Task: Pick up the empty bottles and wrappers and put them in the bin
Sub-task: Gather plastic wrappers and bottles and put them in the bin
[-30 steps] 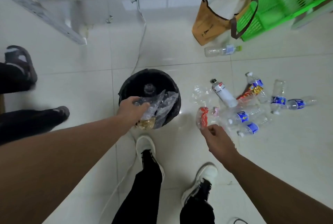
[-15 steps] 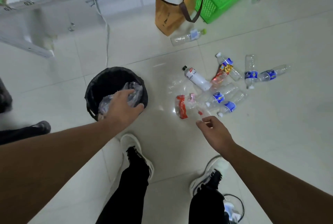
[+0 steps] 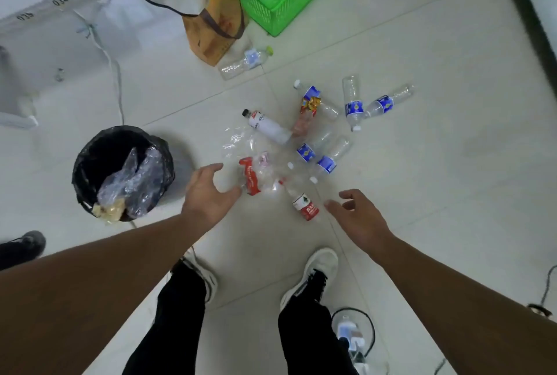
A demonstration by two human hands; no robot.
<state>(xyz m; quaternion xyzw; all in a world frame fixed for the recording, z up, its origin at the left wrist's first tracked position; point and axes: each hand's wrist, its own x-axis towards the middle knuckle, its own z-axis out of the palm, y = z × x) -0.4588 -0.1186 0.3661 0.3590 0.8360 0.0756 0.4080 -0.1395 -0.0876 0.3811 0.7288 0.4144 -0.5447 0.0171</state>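
Above the bottles, 2 spread hands

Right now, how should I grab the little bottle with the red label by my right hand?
Grip the red-label bottle around its labelled middle, coming down from above with the right hand. It lies flat on the floor, cap pointing away toward the pile, so its round sides look free for fingers; the thin neck would probably slip.

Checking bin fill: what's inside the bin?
Inside the bin: crumpled clear plastic wrappers and a yellowish wrapper near the rim. Anything underneath them is covered.
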